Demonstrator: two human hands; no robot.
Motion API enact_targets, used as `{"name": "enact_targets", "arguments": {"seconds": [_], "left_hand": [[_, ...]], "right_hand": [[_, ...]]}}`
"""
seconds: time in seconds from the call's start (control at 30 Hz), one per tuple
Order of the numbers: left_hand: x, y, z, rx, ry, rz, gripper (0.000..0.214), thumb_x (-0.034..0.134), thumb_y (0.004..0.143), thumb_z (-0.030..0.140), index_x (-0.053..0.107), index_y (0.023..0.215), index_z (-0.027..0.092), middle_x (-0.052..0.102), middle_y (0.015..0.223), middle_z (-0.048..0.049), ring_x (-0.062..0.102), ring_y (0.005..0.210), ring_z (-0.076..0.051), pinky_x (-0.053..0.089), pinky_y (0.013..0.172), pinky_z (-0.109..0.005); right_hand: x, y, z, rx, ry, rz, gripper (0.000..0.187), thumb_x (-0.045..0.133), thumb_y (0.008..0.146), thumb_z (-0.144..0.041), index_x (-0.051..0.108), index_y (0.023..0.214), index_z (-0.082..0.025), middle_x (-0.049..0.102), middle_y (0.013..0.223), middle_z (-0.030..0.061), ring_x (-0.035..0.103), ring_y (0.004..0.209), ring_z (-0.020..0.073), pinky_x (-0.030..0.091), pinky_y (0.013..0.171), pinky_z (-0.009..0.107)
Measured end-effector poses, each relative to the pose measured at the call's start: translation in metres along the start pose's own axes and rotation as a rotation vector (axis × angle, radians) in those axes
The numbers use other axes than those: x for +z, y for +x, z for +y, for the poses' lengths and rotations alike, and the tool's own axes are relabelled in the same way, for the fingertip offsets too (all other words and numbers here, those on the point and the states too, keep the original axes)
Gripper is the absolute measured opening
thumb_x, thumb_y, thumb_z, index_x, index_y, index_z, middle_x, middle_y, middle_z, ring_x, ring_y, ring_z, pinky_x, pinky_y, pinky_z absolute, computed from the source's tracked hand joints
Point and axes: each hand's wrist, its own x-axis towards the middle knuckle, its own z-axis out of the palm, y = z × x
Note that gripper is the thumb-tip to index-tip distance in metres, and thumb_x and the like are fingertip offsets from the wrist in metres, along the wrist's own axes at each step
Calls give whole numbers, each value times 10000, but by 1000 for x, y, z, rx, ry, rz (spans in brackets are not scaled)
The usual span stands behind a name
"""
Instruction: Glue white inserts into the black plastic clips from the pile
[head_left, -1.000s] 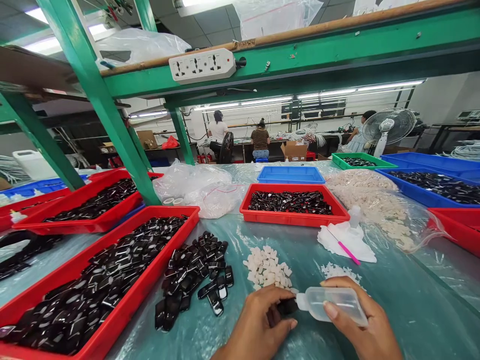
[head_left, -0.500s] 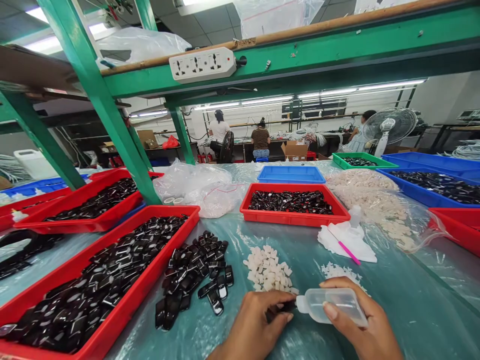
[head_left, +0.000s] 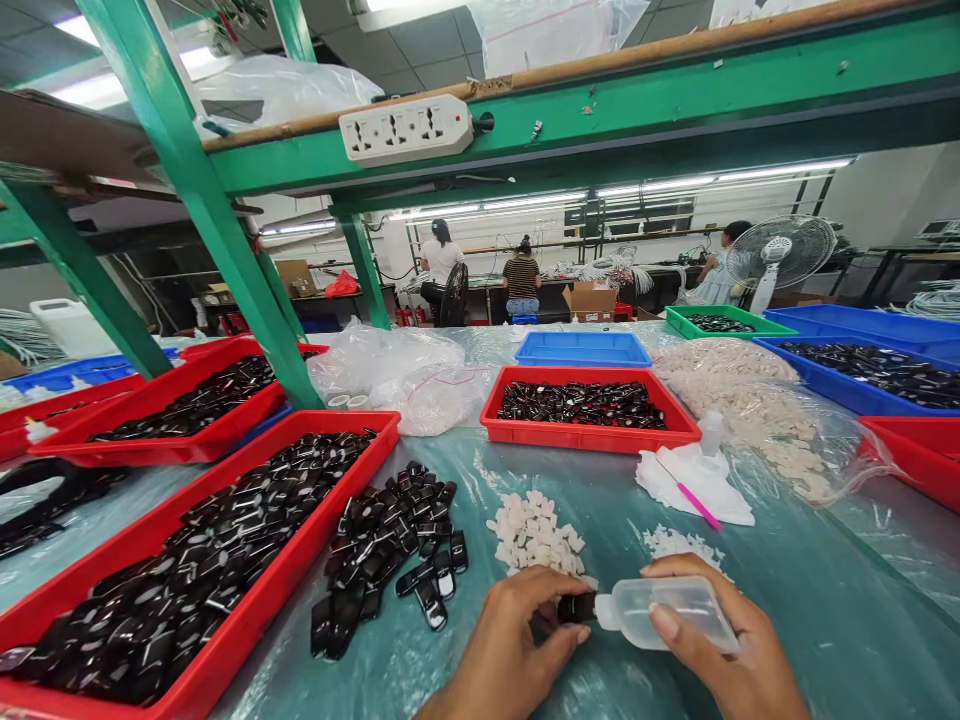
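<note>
Head view: film-covered desk [head_left: 862,612] is leaving room right of the right hand [head_left: 739,632], a red tray [head_left: 285,572] edging the left; the right grip is clamping a translucent bottle [head_left: 637,612], the left hand [head_left: 517,635] pinching a glossy black part [head_left: 579,607] at the nozzle [head_left: 606,612].

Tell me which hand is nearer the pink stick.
Right. The right hand is on the near side of the pink stick; the left hand is farther away, toward the left.

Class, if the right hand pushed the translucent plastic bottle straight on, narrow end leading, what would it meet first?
Probably the glossy black piece held by the left hand; the bottle ends right at it, though depth leaves contact unclear.
</note>
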Motion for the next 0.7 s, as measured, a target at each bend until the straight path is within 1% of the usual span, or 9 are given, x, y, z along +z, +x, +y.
{"name": "enact_targets", "arguments": {"seconds": [0.1,0.3,0.47,0.6,0.7], "left_hand": [[0,0,0,-15,3,2,246,666,714,122,705,948,187,702,828,-56,605,697,-165,470,642,-239],[1,-2,0,-11,14,-6,221,660,725,132,695,930,203,689,828,-36,596,710,-162,457,653,-238],[0,0,2,-32,2,-22,207,656,716,122,693,912,178,681,818,-46,598,721,-169,459,662,-242],[2,1,1,-106,-111,3,226,661,673,85,688,880,169,673,830,-45,592,719,-165,464,668,-246],[5,0,1,-210,-257,23,223,655,650,73,670,856,155,658,837,-49,588,731,-164,463,682,-255]], "right_hand": [[1,-1,-1,4,13,13,262,663,624,-479,657,735,-242,615,656,-19,528,539,151,384,491,227],[3,-1,-3,-33,-7,63,220,663,630,-441,656,733,-246,631,696,-18,554,585,163,409,527,231],[1,-2,-1,-16,11,14,226,661,630,-456,651,718,-248,616,663,-21,530,558,155,381,502,231],[0,-1,0,49,68,-24,296,661,624,-522,652,726,-244,594,631,-25,490,520,137,349,474,224],[0,1,1,94,144,-3,351,669,608,-570,654,732,-242,597,651,-26,490,527,125,363,486,207]]}}
